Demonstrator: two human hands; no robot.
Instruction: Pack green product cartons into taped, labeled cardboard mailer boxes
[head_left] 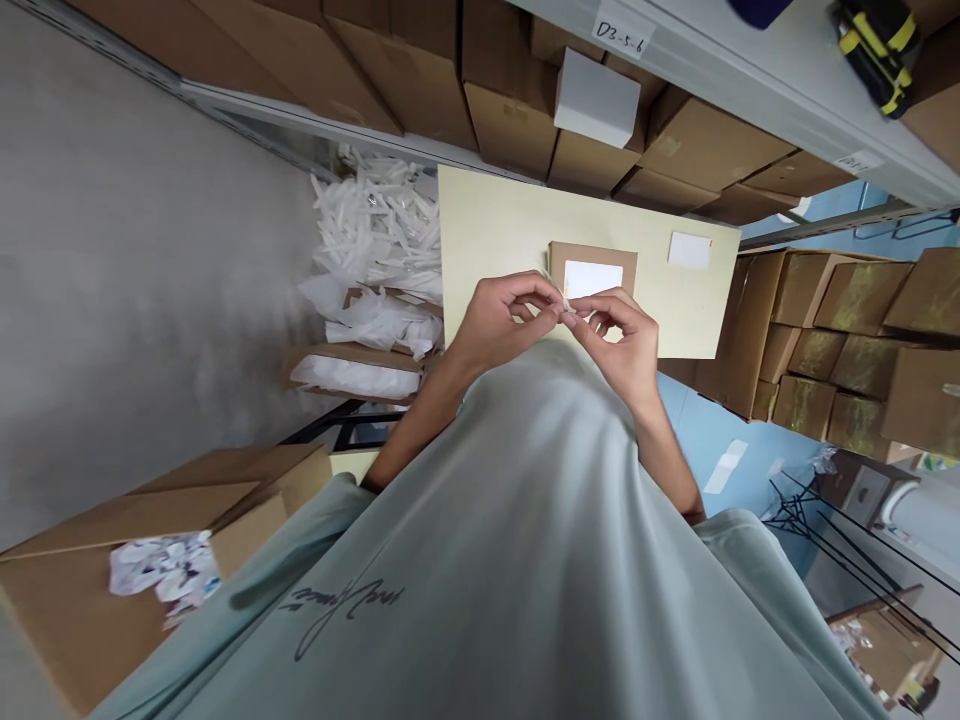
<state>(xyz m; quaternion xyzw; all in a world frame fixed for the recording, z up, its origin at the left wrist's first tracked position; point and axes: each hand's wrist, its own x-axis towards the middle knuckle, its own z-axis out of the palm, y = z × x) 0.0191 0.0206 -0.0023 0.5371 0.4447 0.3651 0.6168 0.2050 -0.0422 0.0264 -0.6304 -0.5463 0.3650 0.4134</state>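
Observation:
My left hand point(510, 315) and my right hand point(619, 330) meet fingertip to fingertip in front of my chest. Between their pinched fingers is a small whitish piece point(566, 305), too small to name. Thumb and forefinger are pressed together on both hands. Just beyond them a shallow brown cardboard box point(630, 262) lies on the pale yellow tabletop point(487, 235), with a white sheet or label point(594, 277) on it. The near part of the box is hidden behind my fingers. A small white card point(690, 250) lies farther right on the tabletop.
Shelves of cardboard boxes point(510, 110) stand behind the table, with a white box point(596, 97) among them. White packing material point(379, 225) is heaped at the left. An open carton point(75, 600) holds crumpled paper at lower left. Stacked cartons point(832, 340) stand on the right.

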